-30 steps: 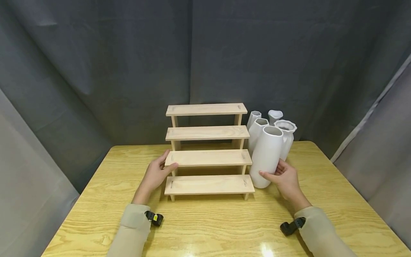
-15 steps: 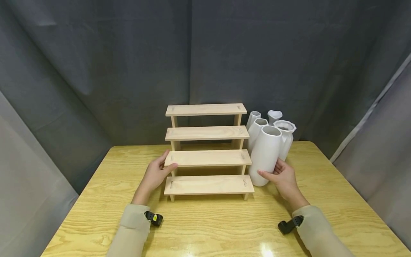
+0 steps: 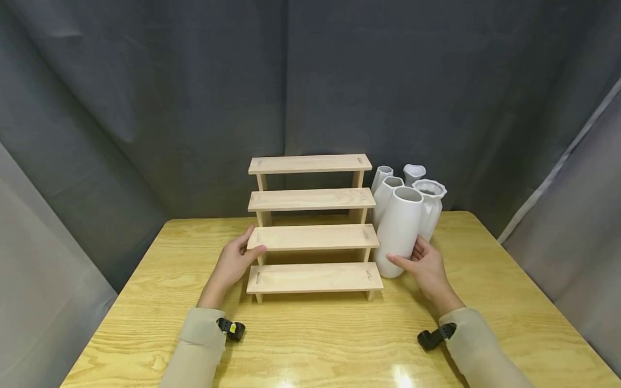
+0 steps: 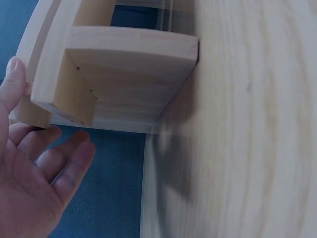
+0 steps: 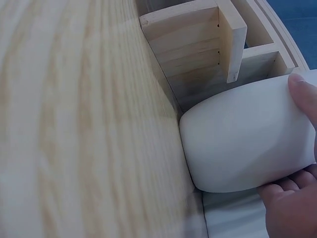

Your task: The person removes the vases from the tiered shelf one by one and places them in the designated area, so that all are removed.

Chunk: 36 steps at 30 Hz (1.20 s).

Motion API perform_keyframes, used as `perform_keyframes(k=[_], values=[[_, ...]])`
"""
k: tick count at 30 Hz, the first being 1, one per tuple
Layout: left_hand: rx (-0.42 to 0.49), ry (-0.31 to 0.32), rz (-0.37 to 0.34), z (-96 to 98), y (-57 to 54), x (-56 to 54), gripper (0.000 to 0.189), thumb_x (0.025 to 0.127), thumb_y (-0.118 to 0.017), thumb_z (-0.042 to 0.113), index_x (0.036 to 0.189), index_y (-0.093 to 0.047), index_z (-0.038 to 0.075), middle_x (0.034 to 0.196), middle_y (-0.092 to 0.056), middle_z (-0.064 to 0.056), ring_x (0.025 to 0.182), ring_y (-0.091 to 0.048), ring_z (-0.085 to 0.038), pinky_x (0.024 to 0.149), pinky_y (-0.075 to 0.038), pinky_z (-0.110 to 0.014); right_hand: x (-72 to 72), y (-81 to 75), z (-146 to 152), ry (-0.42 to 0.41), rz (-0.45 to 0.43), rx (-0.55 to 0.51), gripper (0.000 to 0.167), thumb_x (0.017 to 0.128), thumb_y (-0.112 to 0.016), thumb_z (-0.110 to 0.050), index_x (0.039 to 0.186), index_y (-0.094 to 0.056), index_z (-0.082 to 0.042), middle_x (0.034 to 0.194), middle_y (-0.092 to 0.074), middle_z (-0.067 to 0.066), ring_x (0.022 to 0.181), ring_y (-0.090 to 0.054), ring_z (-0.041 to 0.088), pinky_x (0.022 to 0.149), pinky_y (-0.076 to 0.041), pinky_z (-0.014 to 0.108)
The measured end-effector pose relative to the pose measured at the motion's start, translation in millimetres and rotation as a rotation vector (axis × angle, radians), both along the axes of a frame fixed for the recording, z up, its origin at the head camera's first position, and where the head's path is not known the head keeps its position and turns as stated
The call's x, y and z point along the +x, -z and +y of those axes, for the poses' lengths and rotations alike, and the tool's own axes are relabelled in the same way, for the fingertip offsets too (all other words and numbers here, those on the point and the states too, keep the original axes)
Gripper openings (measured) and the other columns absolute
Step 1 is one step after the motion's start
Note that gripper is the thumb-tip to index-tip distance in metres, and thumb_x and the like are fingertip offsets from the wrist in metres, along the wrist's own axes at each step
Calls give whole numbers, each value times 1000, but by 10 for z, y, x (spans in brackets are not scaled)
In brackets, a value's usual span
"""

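Note:
A stepped wooden display stand (image 3: 314, 236) with several shelves stands on the table. My left hand (image 3: 235, 262) holds the left end of its second shelf from the bottom, thumb over the front edge. In the left wrist view, the curled fingers (image 4: 39, 144) are at the end of that shelf. On the stand's right side, my right hand (image 3: 427, 268) grips the lower part of a tall white vase (image 3: 399, 229), thumb on the near side. The right wrist view shows the vase (image 5: 247, 136) with its base at the tabletop and the stand (image 5: 188, 42) close by.
Several other white vases stand grouped behind the held one, among them a ruffle-rimmed vase (image 3: 430, 207) and an angular-mouthed vase (image 3: 386, 196). The wood-grain table (image 3: 310, 339) runs back to a dark grey curtain (image 3: 310, 81).
My right hand and the tall vase have shifted slightly back and left, closer to the stand and the other vases. The left hand keeps its hold on the shelf end.

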<state>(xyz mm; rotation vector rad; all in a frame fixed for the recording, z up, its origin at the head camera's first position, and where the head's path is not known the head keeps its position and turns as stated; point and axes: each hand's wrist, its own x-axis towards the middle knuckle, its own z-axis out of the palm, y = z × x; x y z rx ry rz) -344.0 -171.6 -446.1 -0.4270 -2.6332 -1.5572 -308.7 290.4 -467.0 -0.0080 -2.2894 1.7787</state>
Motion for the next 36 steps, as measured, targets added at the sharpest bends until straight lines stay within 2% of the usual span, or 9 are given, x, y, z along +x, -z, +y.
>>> perform_keyframes(k=[11, 20, 27, 36], values=[[3, 1, -5, 22, -34, -1, 80, 93, -62, 54, 157, -26, 24, 159, -25, -1, 144, -27, -26, 112, -34, -45, 20, -45, 31, -2, -12, 56, 88, 78, -87, -30, 149, -42, -3, 145, -48, 18, 130, -49, 31, 97, -47, 22], [-13, 3, -8, 33, -48, 15, 78, 94, -61, 51, 157, -26, 21, 159, -24, -1, 144, -27, -26, 111, -34, -44, 95, -59, 49, -2, 7, 20, 87, 80, -85, -26, 151, -39, -3, 148, -45, 18, 133, -46, 32, 98, -45, 22], [-46, -5, 18, 25, -75, 57, 76, 96, -60, 50, 157, -26, 19, 159, -26, -6, 143, -29, -30, 110, -35, -48, 144, -45, 63, 22, 2, -33, 82, 83, -83, -22, 150, -40, -1, 147, -45, 20, 133, -45, 34, 103, -43, 31], [-44, 12, 60, 12, -64, 69, 72, 98, -58, 46, 156, -29, 17, 158, -28, -6, 142, -32, -29, 110, -35, -43, 270, -124, 49, 59, -18, -46, 78, 85, -81, -27, 149, -43, -3, 148, -45, 16, 133, -45, 33, 94, -46, 18]])
